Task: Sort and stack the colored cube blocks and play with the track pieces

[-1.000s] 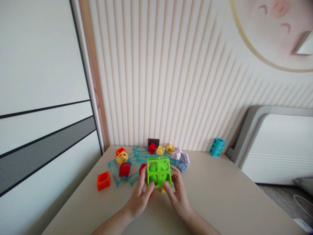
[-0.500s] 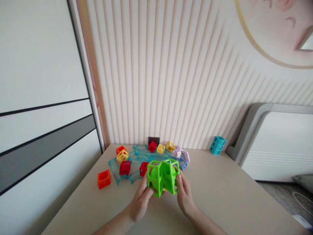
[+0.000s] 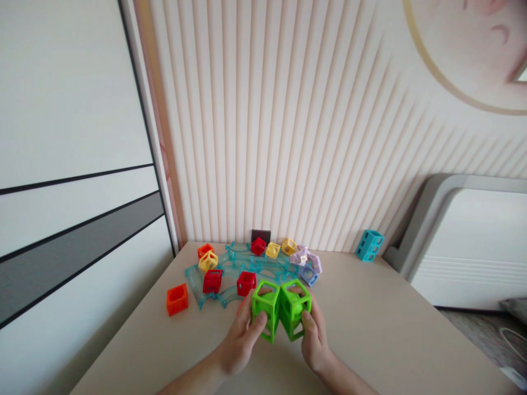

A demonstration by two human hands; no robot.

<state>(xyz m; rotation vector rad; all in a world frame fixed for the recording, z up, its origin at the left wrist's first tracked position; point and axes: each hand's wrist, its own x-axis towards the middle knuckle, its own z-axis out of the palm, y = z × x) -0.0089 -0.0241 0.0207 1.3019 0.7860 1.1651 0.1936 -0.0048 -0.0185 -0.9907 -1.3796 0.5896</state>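
My left hand (image 3: 239,341) is closed around a green openwork block (image 3: 265,310), thumb on its near face. Another green block (image 3: 295,309) of the same kind is gripped by my right hand (image 3: 315,339). Both blocks are held above the table and meet along their inner edges, with a narrow V-shaped gap opening toward me. Just beyond my left hand lies a red cube block (image 3: 246,283). A second red block (image 3: 212,281) rests farther left, beside clear blue track pieces (image 3: 242,266).
An orange block (image 3: 177,299) sits at the left on the table (image 3: 370,312). Yellow blocks (image 3: 272,250), lilac blocks (image 3: 300,255) and a blue-violet block (image 3: 308,275) lie toward the back. A stacked teal block (image 3: 369,245) stands back right, against the ribbed wall (image 3: 263,120).
Both hands have lowered the green blocks slightly and tilted them, so their tops now face me more. The red block behind them shows more fully. The whole view has shifted a little.
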